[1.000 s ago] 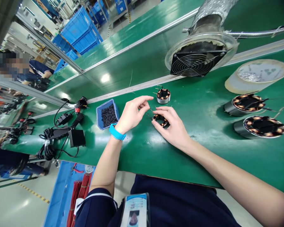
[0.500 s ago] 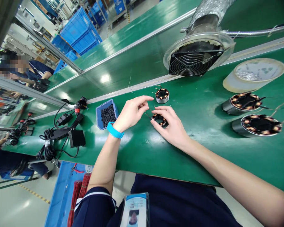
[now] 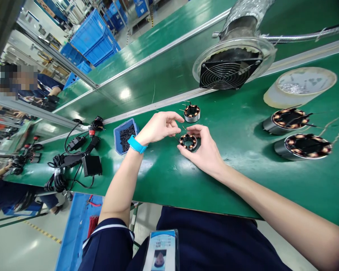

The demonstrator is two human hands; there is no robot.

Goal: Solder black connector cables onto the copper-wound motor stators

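**Small copper-wound stator ring held at mid-frame on the green worktop**

The small copper-wound stator ring (image 3: 188, 141), a dark metal ring with orange coils around its inside, lies flat on the green worktop (image 3: 243, 180) just left of the frame's centre. The right hand (image 3: 205, 152) cups it from the lower right, thumb and forefinger curled around its rim, which reads as steadying it so that it cannot slide. The left hand (image 3: 159, 128), with a bright blue wristband (image 3: 136, 144), comes in from the upper left with its fingers (image 3: 173, 131) pinched together just above the ring's edge, a grip suited to something thin, probably a lead wire.

A second like ring with silver sides (image 3: 191, 113) sits just above, within reach. A small blue plastic tray of short black pieces (image 3: 126, 136) lies to the left of the hands. Two larger wound stators (image 3: 288, 120) rest at the right edge, and a round fan with a black grille (image 3: 228, 69) stands at the upper middle.

What the left fingers pinch is too fine to make out. The ring's lower right rim is hidden by the right hand. A tangle of black cables and adapters (image 3: 76, 158) at the left cannot be told apart piece by piece.
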